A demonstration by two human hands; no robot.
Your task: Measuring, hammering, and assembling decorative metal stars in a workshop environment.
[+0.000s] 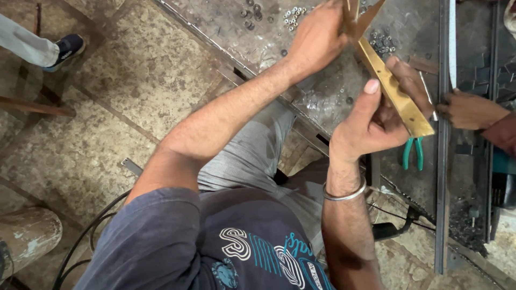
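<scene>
A flat brass-coloured metal strip (396, 94) runs diagonally over the metal workbench (322, 96). My right hand (376, 115) grips its near end, thumb up beside it and fingers wrapped behind. My left hand (317, 37) holds the far end, where a second brass piece (361, 19) meets it in a V. Both hands are closed on the strip above the bench top.
Several small nuts and washers (293, 16) lie on the bench near my left hand. Green-handled pliers (413, 152) rest below the strip. A long steel bar (444, 134) runs along the bench. Another person's hand (473, 110) rests at right, a shoe (67, 49) at top left.
</scene>
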